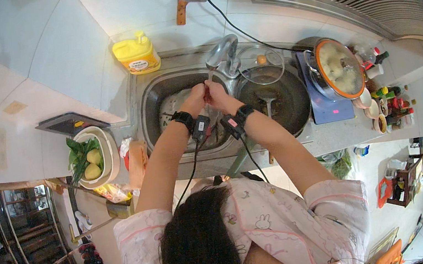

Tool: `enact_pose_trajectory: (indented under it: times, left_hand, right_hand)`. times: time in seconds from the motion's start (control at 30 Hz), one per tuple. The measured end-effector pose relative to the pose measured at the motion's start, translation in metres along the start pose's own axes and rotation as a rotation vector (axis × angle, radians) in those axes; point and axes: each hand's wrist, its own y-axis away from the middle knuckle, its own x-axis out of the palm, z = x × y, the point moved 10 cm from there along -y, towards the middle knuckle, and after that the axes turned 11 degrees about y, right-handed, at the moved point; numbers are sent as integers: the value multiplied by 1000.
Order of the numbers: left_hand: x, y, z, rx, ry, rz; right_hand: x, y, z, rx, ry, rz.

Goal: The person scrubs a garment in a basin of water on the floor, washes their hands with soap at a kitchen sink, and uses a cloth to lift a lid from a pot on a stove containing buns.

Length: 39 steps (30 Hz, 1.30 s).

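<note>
Over the left part of the steel sink (pixel 147 106), my left hand (pixel 196 100) and my right hand (pixel 218 97) are pressed together below the faucet (pixel 223 51). Water appears to run from its spout onto them. Both hands look closed, fingers curled inward. A small reddish patch shows between them, but I cannot make out what it is. Beneath, the basin holds a pale round thing, partly covered by my left wrist. Just right of my right wrist sits a dark wok (pixel 296 101) with a spatula (pixel 268 104) in it.
A clear lid (pixel 269 75) leans behind the wok. At the right, an orange-rimmed pot (pixel 320 77) stands on a blue cooktop (pixel 331 114), beside several bottles and bowls. A yellow jug (pixel 136 54) is at the back left; a basin (pixel 112 165) of greens and round produce is far left.
</note>
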Motion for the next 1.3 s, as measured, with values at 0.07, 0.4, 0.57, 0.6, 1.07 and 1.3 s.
enact_pose_trajectory:
  times: [0.07, 0.4, 0.57, 0.6, 1.07, 1.3]
  left_hand:
    - [23, 8, -19, 97, -326, 27]
    - [-11, 41, 19, -34, 97, 1]
    - [-18, 31, 24, -53, 22, -74]
    - [-22, 32, 23, -37, 6, -90]
    - [-67, 56, 13, 279, -727, -145]
    - [-114, 61, 47, -134, -959, -402]
  right_hand:
    - [-19, -15, -4, 58, 55, 84]
    - [-42, 38, 41, 22, -29, -464]
    - [-55, 28, 43, 17, 113, -369]
    - [-55, 26, 46, -1, 238, -333]
    - [-13, 46, 13, -27, 669, -70]
    - [33, 34, -18, -182, 1562, 6]
